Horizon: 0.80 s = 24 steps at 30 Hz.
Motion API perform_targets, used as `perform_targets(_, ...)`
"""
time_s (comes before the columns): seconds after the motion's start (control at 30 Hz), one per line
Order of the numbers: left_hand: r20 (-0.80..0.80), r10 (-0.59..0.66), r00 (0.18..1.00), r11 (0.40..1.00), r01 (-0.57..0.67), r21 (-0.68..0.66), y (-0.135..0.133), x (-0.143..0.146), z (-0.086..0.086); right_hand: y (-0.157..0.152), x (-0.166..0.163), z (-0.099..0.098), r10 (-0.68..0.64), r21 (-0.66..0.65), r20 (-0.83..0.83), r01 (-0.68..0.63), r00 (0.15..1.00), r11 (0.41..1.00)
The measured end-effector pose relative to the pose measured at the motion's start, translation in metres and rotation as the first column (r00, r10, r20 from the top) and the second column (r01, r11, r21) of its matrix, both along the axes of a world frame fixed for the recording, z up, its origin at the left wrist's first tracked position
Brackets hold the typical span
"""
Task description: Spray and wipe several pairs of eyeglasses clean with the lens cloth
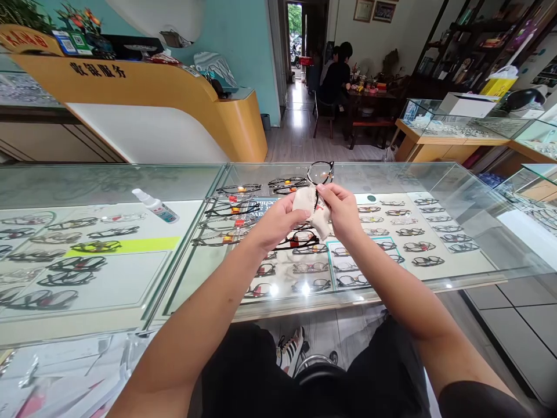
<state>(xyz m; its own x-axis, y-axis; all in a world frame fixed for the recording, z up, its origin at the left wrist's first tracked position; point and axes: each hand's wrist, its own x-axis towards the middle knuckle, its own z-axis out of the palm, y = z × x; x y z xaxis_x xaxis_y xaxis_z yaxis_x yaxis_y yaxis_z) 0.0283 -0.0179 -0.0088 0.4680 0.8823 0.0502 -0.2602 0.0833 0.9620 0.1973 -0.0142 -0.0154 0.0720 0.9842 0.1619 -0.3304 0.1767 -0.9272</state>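
Over the glass counter my left hand is closed on a whitish cleaning cloth with small reddish print. My right hand pinches a pair of dark-framed eyeglasses beside the cloth, thumb and fingers together. One lens rim stands up above both hands. A dark part of the frame passes through the folds of the cloth, and the rest is hidden by cloth and fingers. Several more eyeglasses with small orange and red tags lie on the glass top close to my left hand.
A white spray bottle lies on the counter to the left. Inside the case, rows of eyeglasses show through the glass. Papers sit at lower left. Beyond are a curved yellow desk and a seated person.
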Motion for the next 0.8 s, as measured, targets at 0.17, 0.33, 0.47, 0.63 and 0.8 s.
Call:
perform_targets(0.17, -0.022, 0.013, 1.000, 0.997, -0.012, 0.071, 0.002, 0.003, -0.007, 0.000, -0.001, 0.001, 0.009, -0.019, -0.022, -0.010, 1.000, 1.000)
perform_targets(0.33, 0.021, 0.126, 0.992, 0.989, -0.127, 0.072, 0.002, 0.011, -0.017, -0.002, -0.005, -0.001, 0.038, -0.054, -0.063, -0.041, 0.997, 0.998)
perform_targets(0.47, 0.043, 0.325, 0.945, 0.940, -0.327, 0.097, 0.003, 0.017, -0.024, -0.006, -0.011, -0.003, 0.044, -0.006, -0.006, -0.044, 0.999, 0.999)
perform_targets(0.63, 0.089, 0.396, 0.914, 0.915, -0.401, 0.047, 0.004, 0.019, -0.019, -0.007, -0.010, 0.001, 0.047, 0.014, -0.010, -0.047, 0.999, 0.999)
perform_targets(0.8, 0.103, 0.145, 0.984, 0.989, -0.142, -0.032, 0.001, 0.014, -0.009, -0.002, -0.003, 0.005, 0.024, -0.084, -0.121, -0.034, 0.992, 0.996)
